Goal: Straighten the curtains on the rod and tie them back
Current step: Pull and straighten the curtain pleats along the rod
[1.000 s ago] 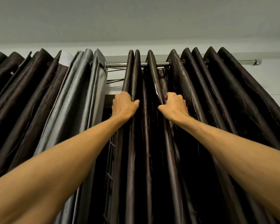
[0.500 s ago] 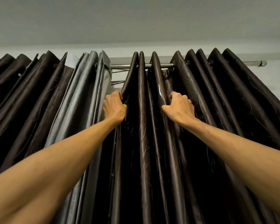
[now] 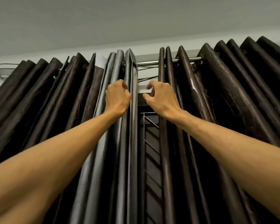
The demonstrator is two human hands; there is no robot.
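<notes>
Dark curtains (image 3: 233, 97), two, one rod (image 3: 152, 62); left grip (image 3: 117, 98) pinches one, right grip (image 3: 162, 98) loose, empty.

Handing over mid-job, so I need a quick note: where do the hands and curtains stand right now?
Left hand: curled against the inner fold of the left curtain; grip unclear.
Right hand: loosely curled in the gap, holding nothing, beside the right curtain.
Both panels hang bunched on the rod, gap between.
To do: even the pleats, tie back; no tie-backs in view.
</notes>
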